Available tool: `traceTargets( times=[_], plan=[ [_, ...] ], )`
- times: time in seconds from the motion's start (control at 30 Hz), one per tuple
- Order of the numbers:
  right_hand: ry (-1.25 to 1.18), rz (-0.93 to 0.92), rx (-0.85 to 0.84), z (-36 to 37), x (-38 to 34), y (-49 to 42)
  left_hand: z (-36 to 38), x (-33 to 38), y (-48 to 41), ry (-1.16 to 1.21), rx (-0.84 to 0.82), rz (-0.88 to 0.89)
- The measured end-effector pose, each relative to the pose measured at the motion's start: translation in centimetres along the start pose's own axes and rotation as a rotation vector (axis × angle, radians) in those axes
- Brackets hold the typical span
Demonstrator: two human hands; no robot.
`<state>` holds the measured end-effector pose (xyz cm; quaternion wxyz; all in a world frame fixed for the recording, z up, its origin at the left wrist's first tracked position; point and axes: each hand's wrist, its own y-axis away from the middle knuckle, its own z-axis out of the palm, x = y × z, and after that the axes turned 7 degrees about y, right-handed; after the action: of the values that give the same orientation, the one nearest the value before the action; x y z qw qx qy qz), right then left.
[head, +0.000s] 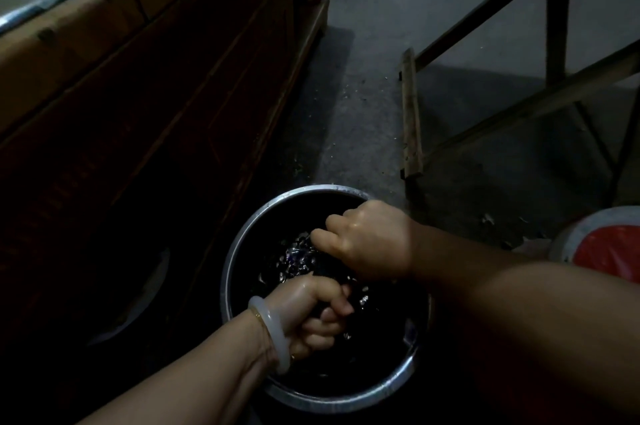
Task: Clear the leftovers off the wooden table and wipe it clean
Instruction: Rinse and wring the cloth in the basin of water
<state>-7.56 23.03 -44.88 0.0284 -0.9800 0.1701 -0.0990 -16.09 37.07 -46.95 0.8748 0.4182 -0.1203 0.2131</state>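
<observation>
Nearest, bare right forearm (pixel 536 331), reaching over round silver metal basin (pixel 325 189). Up and left of basin, well apart: brown wooden table (pixel 104 53). Over basin's near side, left hand (pixel 311 313) fisted round dark wet cloth (pixel 334 268); over far side, right hand (pixel 370 241) fisted round same cloth, stretched near-to-far between. Left hand likely nearer table.

1 view, head-worn, wide-angle. Faces forward and steeply down at the floor (pixel 367 85). Close range: forearms enter from the bottom edge, with the left hand (pixel 311 313) and right hand (pixel 367 241) over the metal basin (pixel 313 189) at lower centre. Wooden table (pixel 104 43) side fills upper left, and a wooden frame (pixel 557 8) stands farther off at upper right.
</observation>
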Motion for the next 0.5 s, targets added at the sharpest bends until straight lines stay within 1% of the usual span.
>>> traceTargets(
  times=[0.07, 0.1, 0.2, 0.23, 0.3, 0.33, 0.4, 0.5],
  plan=[
    [0.002, 0.046, 0.023, -0.1, 0.0, 0.1, -0.2, 0.4, 0.1, -0.052, 0.024, 0.025],
    [-0.001, 0.083, 0.03, -0.2, 0.1, 0.2, -0.4, 0.7, 0.1, -0.1, 0.064, 0.049],
    [-0.058, 0.213, -0.015, -0.6, 0.3, 0.0, -1.0, 1.6, 0.0, -0.266, 0.254, 0.189],
    [-0.088, 0.275, -0.064, -0.9, 0.4, -0.1, -1.2, 1.9, 0.0, -0.307, 0.313, 0.242],
    [-0.168, 0.398, -0.244, -1.7, 0.7, -0.4, -1.8, 2.4, 0.2, -0.349, 0.41, 0.316],
    [-0.235, 0.462, -0.325, -2.1, 1.0, -0.5, -2.0, 2.6, 0.3, -0.372, 0.433, 0.347],
    [-0.5, 0.652, -0.415, -2.8, 1.7, -0.5, -2.2, 2.9, 0.7, -0.399, 0.428, 0.397],
    [-0.974, 1.0, -0.399, -3.6, 2.4, 0.1, -2.7, 3.0, 1.3, -0.432, 0.432, 0.501]
  ],
)
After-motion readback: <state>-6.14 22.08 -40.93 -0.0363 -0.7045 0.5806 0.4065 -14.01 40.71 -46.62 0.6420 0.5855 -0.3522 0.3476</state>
